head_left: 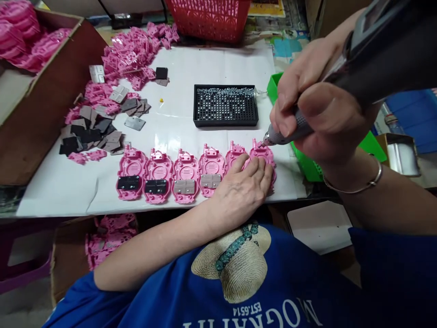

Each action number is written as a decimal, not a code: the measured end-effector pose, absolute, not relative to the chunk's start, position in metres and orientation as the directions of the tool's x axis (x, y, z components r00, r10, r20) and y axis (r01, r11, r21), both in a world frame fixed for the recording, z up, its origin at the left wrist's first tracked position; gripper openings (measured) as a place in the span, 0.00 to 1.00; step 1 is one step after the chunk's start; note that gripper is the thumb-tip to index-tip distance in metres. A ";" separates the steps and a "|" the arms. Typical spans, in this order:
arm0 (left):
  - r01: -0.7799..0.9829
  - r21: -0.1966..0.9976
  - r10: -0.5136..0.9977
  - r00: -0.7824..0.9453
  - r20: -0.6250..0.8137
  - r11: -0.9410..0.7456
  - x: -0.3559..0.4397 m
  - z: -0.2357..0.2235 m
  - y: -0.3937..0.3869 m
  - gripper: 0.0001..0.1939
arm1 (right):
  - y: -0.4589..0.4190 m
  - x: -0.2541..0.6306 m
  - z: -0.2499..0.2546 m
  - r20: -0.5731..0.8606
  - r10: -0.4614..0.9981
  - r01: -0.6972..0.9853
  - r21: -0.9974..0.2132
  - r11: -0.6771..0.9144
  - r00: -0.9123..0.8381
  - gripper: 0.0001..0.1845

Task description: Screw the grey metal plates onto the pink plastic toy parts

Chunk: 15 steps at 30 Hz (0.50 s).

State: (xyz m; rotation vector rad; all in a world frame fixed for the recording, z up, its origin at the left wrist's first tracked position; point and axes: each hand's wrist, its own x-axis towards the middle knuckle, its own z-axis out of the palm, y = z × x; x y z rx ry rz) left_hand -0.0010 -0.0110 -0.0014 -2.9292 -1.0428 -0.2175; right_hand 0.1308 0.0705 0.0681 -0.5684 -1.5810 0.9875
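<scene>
My right hand [324, 100] is wrapped round a dark electric screwdriver [382, 54]. Its bit meets the top of the rightmost pink plastic shell [261, 157], near that shell's upper stub. Lying flat, my left hand [246, 184] spreads its fingers over the lower parts of the two rightmost shells and hides much of them. To its left the row goes on with several more pink shells [159, 171]. Black plates [156, 186] are set in the two leftmost, grey plates [184, 186] in others. Behind the row stands a black perforated tray [225, 122] with small screws [225, 92] in it.
A cardboard box [68, 100] of pink parts stands left. Loose pink pieces [129, 54] and black and grey plates [92, 132] are piled beside it. A red basket [208, 20] is at the back, a green tray [307, 166] under my right arm. The table edge runs close to my body.
</scene>
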 end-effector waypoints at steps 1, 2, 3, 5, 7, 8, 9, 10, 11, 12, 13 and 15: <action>0.630 0.031 0.627 0.766 0.144 -0.776 -0.001 -0.002 -0.011 0.21 | 0.072 0.130 0.067 0.570 0.778 -0.174 -0.822 0.543 -0.264 0.24; 0.629 0.031 0.626 0.765 0.151 -0.777 -0.001 -0.002 -0.011 0.21 | 0.073 0.130 0.066 0.580 0.771 -0.196 -0.814 0.547 -0.262 0.24; 0.630 0.023 0.625 0.765 0.157 -0.776 -0.001 -0.002 -0.011 0.21 | 0.075 0.130 0.066 0.579 0.773 -0.207 -0.815 0.541 -0.260 0.22; 0.632 -0.001 0.622 0.764 0.172 -0.775 -0.001 -0.003 -0.011 0.21 | 0.078 0.132 0.066 0.575 0.782 -0.223 -0.817 0.532 -0.243 0.16; 0.634 -0.009 0.622 0.760 0.187 -0.773 -0.001 -0.004 -0.011 0.21 | 0.080 0.135 0.069 0.554 0.798 -0.215 -0.831 0.513 -0.235 0.11; 0.635 -0.008 0.622 0.759 0.192 -0.772 -0.001 -0.005 -0.011 0.20 | 0.081 0.136 0.071 0.542 0.808 -0.206 -0.839 0.504 -0.229 0.10; 0.636 -0.007 0.623 0.758 0.193 -0.771 -0.001 -0.006 -0.011 0.20 | 0.083 0.137 0.075 0.543 0.812 -0.203 -0.838 0.507 -0.215 0.09; 0.636 -0.007 0.624 0.758 0.192 -0.771 -0.001 -0.006 -0.011 0.20 | 0.084 0.137 0.079 0.559 0.810 -0.206 -0.826 0.525 -0.179 0.08; 0.636 -0.008 0.623 0.758 0.192 -0.771 -0.001 -0.006 -0.011 0.20 | 0.086 0.137 0.083 0.582 0.800 -0.211 -0.808 0.550 -0.146 0.07; 0.634 -0.010 0.621 0.759 0.194 -0.773 0.000 -0.006 -0.011 0.20 | 0.089 0.135 0.086 0.612 0.784 -0.217 -0.784 0.582 -0.106 0.06; 0.633 -0.011 0.619 0.761 0.194 -0.774 0.000 -0.005 -0.011 0.20 | 0.092 0.133 0.089 0.633 0.771 -0.210 -0.766 0.608 -0.077 0.05; 0.632 -0.011 0.619 0.762 0.190 -0.775 -0.001 -0.002 -0.011 0.21 | 0.103 0.127 0.090 0.637 0.767 -0.159 -0.767 0.622 -0.072 0.05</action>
